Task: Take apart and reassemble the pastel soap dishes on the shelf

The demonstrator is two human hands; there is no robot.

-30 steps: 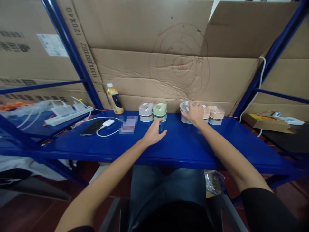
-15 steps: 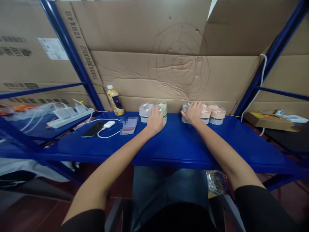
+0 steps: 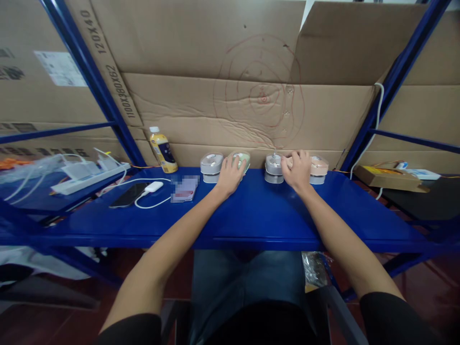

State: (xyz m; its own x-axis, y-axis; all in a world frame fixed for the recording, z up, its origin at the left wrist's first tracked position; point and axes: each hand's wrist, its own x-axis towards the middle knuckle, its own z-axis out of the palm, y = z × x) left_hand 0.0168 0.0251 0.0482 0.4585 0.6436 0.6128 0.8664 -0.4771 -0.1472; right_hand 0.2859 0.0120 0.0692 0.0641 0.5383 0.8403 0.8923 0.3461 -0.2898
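Observation:
Several small round lidded containers stand in a row at the back of a blue metal shelf (image 3: 258,215). My left hand (image 3: 230,175) is wrapped round the green container (image 3: 243,160), right beside a grey one (image 3: 211,167). My right hand (image 3: 298,170) is closed over a peach container, mostly hidden under my fingers. It sits between another grey container (image 3: 273,168) on its left and a peach container (image 3: 319,168) on its right.
A yellow drink bottle (image 3: 162,150) stands at the back left. A black phone (image 3: 128,195), a white charger with cable (image 3: 154,187) and a blurred card (image 3: 183,188) lie on the left. A power strip (image 3: 86,171) sits further left. Cardboard sheets (image 3: 251,96) back the shelf; a flat box (image 3: 390,177) lies right.
My left hand has moved from the open shelf forward onto the green container. My right hand has shifted from the grey container to the peach one next to it.

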